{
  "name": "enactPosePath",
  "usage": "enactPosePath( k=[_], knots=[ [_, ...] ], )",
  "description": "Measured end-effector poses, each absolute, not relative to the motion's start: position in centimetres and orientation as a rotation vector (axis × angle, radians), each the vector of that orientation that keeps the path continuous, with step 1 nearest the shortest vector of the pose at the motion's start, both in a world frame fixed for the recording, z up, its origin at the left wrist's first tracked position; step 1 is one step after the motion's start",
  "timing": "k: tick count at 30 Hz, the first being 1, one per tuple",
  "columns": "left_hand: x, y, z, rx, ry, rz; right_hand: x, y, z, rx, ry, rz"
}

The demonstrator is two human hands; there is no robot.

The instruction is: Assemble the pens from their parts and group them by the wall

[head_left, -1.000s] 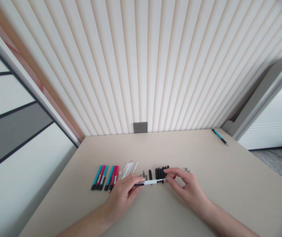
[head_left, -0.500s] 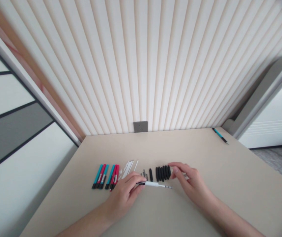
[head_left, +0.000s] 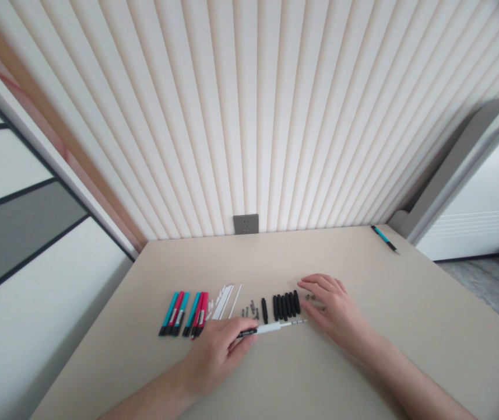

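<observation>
Left hand: fingers clamped on pen. Right hand: fingers apart, just beside black parts.

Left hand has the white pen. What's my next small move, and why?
Probably bring your right hand to the pen's metal tip: your left hand grips the white pen barrel, leaving that end free, and your right hand lies open beside the black grips.

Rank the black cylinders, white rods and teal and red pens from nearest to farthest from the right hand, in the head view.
From the right hand:
1. Matte black cylinders, in a row directly left of it.
2. Thin white rods, farther left.
3. Teal and red pens, farthest left.
</observation>
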State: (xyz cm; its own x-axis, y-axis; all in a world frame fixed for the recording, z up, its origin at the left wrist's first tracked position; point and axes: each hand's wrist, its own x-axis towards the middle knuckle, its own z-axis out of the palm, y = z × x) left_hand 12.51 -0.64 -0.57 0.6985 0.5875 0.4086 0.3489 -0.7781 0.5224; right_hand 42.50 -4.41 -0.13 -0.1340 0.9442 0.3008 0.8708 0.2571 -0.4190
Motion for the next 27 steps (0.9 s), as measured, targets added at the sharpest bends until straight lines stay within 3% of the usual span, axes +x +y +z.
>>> enactPosePath(
  k=[16, 27],
  knots=[
    [12.7, -0.6, -0.4, 2.456, 0.805, 0.776, 41.9, -4.5, 0.0, -1.543, -2.12, 0.276],
    [12.9, -0.7, -0.2, 2.432, 0.804, 0.853, 42.2, -4.8, 1.4, -1.358, -1.316, 0.742]
  ],
)
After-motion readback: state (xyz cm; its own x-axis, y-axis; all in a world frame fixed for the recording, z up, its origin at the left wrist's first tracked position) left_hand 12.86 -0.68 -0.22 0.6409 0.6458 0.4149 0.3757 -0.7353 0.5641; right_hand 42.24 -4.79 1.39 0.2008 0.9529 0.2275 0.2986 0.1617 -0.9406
